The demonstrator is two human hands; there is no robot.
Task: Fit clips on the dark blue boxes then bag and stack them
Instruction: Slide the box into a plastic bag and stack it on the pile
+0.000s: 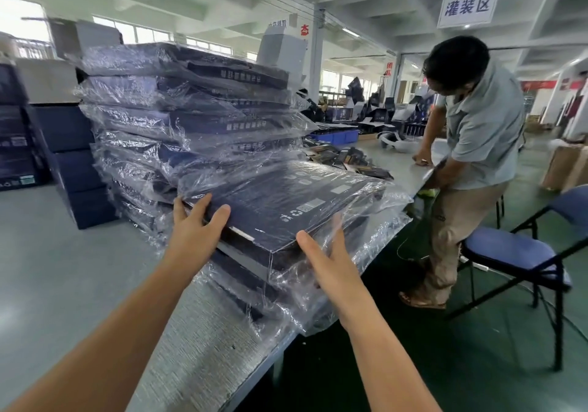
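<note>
At the near edge of the table (203,332), the left hand (194,230) and right hand (331,262) lay flat with straight fingers against a bagged dark blue box (286,201), gripping nothing; likely they were squaring it on the low near stack (254,278); a taller stack (191,109) rose far left; a person (471,144) bent at the far right, beside a blue chair (515,249).
</note>
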